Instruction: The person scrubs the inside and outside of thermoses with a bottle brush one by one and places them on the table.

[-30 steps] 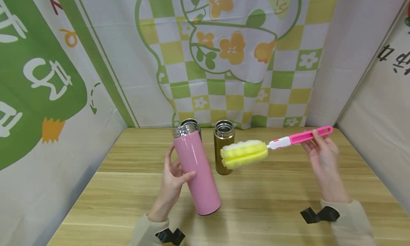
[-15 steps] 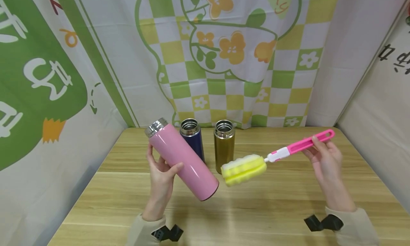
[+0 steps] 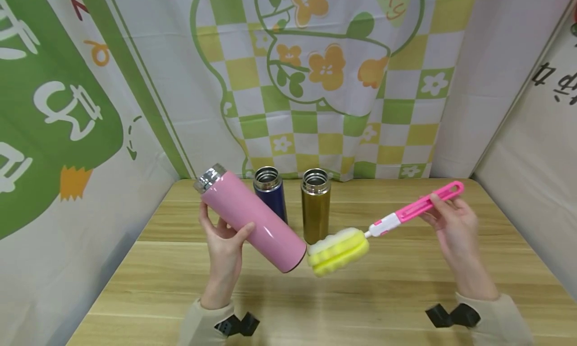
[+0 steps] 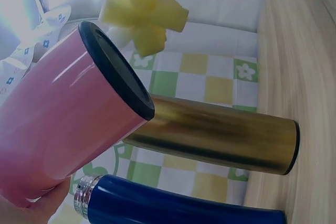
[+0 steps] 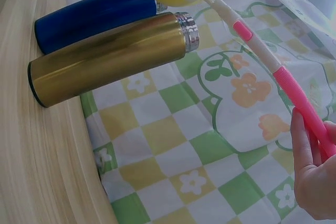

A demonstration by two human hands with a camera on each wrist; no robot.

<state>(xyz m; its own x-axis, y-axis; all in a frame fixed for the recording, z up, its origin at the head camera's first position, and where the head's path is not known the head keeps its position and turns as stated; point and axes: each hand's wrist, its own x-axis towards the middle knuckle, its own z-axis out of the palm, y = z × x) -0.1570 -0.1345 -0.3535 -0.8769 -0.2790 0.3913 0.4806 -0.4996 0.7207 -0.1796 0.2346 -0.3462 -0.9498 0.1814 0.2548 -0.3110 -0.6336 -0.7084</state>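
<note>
My left hand (image 3: 225, 251) grips a pink thermos flask (image 3: 257, 218) in the air, tilted with its uncapped steel mouth up to the left and its dark base down to the right. The base shows close in the left wrist view. My right hand (image 3: 455, 231) pinches the pink handle of a bottle brush (image 3: 419, 208), also seen in the right wrist view with its pink handle (image 5: 304, 106). The brush's yellow-and-white sponge head (image 3: 338, 252) points down left, right beside the flask's base.
A blue flask (image 3: 272, 198) and a gold flask (image 3: 315, 211) stand upright and uncapped near the back of the wooden table (image 3: 387, 306). The pink flask partly covers the blue one. A patterned cloth (image 3: 333, 85) hangs behind the table.
The pink flask has swung left and tilted further over, uncovering much of the blue flask. The brush head has dropped lower, its handle now slanting more steeply.
</note>
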